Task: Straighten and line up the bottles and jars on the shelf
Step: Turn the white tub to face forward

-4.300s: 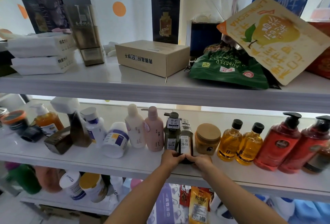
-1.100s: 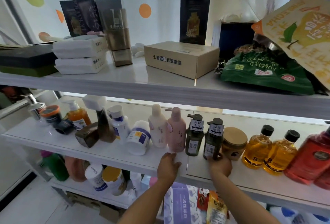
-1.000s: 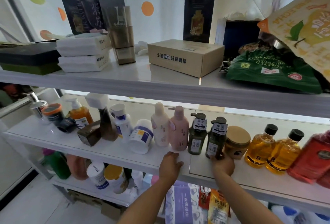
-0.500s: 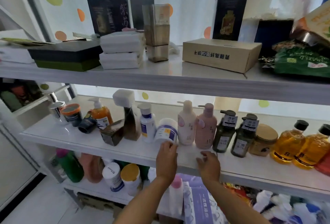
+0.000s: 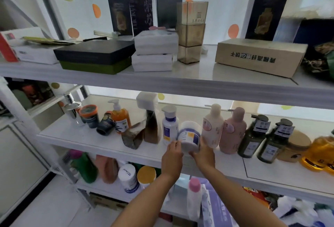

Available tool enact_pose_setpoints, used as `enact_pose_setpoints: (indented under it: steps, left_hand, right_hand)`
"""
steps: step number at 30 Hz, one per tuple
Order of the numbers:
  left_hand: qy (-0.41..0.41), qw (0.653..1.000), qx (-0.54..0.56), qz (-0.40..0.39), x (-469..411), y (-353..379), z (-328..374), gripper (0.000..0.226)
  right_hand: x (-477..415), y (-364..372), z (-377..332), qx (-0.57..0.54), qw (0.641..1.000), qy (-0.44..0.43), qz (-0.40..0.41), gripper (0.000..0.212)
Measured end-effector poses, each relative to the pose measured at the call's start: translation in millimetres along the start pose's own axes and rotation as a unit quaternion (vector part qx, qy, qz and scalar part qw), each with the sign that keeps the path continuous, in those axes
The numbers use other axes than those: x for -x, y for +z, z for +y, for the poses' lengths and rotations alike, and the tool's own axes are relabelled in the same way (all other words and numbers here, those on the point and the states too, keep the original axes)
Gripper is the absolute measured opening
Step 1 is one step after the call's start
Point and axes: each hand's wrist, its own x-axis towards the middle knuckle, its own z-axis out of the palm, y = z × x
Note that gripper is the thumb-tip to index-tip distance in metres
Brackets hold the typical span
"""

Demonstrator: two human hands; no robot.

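So your left hand [image 5: 173,154] and right hand [image 5: 204,154] grip the tilted white jar [image 5: 189,137] from either side, fingers curled round it.

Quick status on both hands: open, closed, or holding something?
Left hand: holding the white jar, gripping its left side.
Right hand: holding the same jar, gripping its right side.

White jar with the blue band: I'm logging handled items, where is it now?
Head view, middle shelf: the jar sits tilted between the left hand and right hand, white-and-blue bottle left of it, cream bottle right of it.
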Motion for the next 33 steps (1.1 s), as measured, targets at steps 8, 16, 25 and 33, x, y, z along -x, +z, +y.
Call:
enact_pose_setpoints:
  steps: [8,16,25,33]
  left_hand:
    - [-0.028,0.999,0.032,0.002,-18.6,-7.7,-7.8,0.032]
    - [0.144,0.983,-0.119,0.006,-33.0,5.6,-31.6,0.074]
    - [0.199,0.976,-0.084,0.034,-22.6,14.6,-47.7,0.062]
    - [-0.053,0.969,0.238,0.037,-9.8,-6.8,-14.8,0.056]
  right_hand:
    - [2.7,20.4,3.4,0.002,0.999,0.019,0.028,0.053]
    - [-1.4,27.0,3.2,0.106,0.991,-0.040,0.066,0.065]
    - [12.8,28.9,15.1,0.164,0.967,-0.146,0.130,0.070]
    - [19.6,21.5,20.1,0.041,0.993,-0.098,0.058,0.061]
